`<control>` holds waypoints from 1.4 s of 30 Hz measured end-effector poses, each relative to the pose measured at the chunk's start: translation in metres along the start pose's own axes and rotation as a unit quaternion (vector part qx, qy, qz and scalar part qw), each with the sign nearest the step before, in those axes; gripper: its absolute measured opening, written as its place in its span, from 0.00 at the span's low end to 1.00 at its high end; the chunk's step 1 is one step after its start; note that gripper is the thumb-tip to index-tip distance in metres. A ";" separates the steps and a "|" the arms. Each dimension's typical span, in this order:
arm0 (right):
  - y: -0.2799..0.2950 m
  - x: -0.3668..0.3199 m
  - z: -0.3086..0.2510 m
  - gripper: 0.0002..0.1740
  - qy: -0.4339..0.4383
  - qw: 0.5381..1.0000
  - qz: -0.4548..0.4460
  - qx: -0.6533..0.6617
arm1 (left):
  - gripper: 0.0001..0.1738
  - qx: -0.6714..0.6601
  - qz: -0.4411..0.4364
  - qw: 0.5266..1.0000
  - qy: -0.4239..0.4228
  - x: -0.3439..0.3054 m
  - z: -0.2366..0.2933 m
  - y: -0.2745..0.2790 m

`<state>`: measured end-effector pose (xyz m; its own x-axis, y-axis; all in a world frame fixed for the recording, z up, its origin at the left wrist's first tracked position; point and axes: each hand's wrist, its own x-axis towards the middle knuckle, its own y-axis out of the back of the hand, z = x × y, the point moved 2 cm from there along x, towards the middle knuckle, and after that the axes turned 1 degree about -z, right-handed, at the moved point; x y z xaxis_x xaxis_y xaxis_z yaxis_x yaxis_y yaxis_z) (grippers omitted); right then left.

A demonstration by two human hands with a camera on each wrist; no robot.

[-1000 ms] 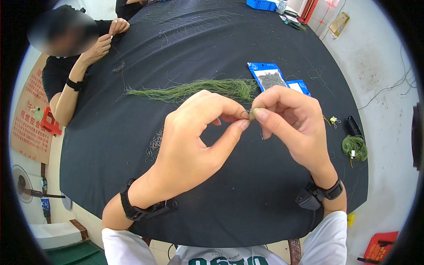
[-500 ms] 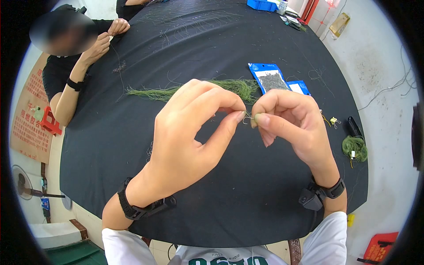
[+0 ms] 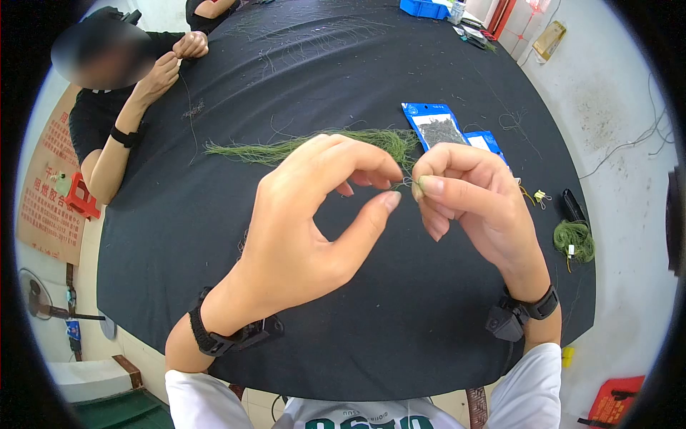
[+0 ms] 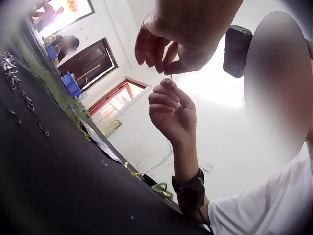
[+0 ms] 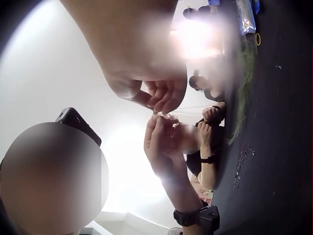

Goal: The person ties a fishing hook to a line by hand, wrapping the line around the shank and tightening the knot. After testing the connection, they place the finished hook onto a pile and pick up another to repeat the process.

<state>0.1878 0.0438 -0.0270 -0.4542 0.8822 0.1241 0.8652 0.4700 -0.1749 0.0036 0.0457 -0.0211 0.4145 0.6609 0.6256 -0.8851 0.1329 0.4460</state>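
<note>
My right hand point(image 3: 479, 193) pinches a small fish hook point(image 3: 406, 181) with thin line at it, between thumb and forefinger. Close on the other side is my left hand point(image 3: 307, 222), its thumb and forefinger curved with a gap between their tips, right at the hook. Both hands are raised over the black-covered table; in the left wrist view a fine strand point(image 4: 171, 77) shows between their fingertips. Behind them lies a long bundle of green line point(image 3: 243, 151). Loose metal hooks point(image 4: 10, 68), mostly hidden by my left hand in the head view, lie on the cloth.
Blue-edged packets point(image 3: 437, 127), one showing small grey pieces, lie beyond my right hand. A coil of green line point(image 3: 574, 242), a black object point(image 3: 572, 204) and yellow clips point(image 3: 542, 194) sit near the right edge. Another person point(image 3: 107, 121) works at the far left.
The left thumb and forefinger, pinched together earlier, have parted. The right hand has shifted slightly, keeping its pinch, and the hook has turned at its fingertips.
</note>
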 end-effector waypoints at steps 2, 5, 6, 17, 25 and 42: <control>-0.001 0.000 0.001 0.10 -0.012 1.000 0.000 0.024 | 0.08 -0.034 0.000 0.999 0.017 -0.001 -0.001 -0.003; -0.003 0.000 0.004 0.10 -0.030 0.998 -0.002 0.055 | 0.08 -0.048 -0.007 0.998 0.027 -0.002 -0.002 -0.004; -0.003 0.000 0.004 0.10 -0.036 0.998 -0.003 0.059 | 0.08 -0.047 -0.006 0.998 0.028 -0.002 -0.003 -0.004; -0.004 0.001 0.007 0.09 -0.072 0.991 -0.016 0.113 | 0.06 -0.055 -0.006 0.997 0.048 -0.003 -0.006 -0.004; -0.010 -0.002 -0.001 0.06 -0.021 0.997 0.018 -0.069 | 0.03 -0.004 -0.040 0.999 -0.022 0.004 -0.003 0.007; -0.010 -0.004 -0.005 0.02 -0.036 0.963 -0.038 -0.265 | 0.05 -0.077 -0.148 0.979 0.117 0.001 -0.010 0.003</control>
<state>0.1825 0.0354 -0.0208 -0.5169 0.8548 0.0463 0.8074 0.4689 0.3581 -0.0011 0.0540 -0.0257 0.6140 0.7253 0.3114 -0.7621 0.4423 0.4728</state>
